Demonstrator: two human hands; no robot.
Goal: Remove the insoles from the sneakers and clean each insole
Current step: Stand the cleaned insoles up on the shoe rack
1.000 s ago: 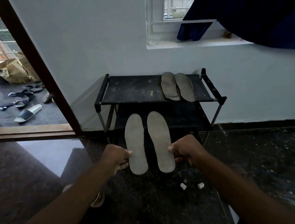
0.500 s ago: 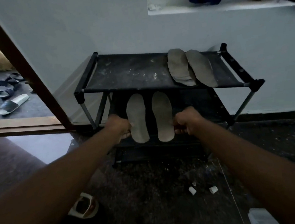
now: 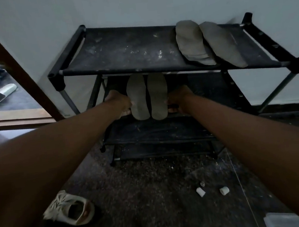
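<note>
The left hand pinched one grey insole and the right hand its mate, side by side under the black rack's top shelf; two more insoles lay above.

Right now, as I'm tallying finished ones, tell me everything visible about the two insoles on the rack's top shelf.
The two insoles lie flat, side by side with edges overlapping, at the right end of the black rack's dusty top shelf. Grey, thin, foam-like, mottled with wear. Their near ends reach the front rail. Nothing else touches them.
</note>
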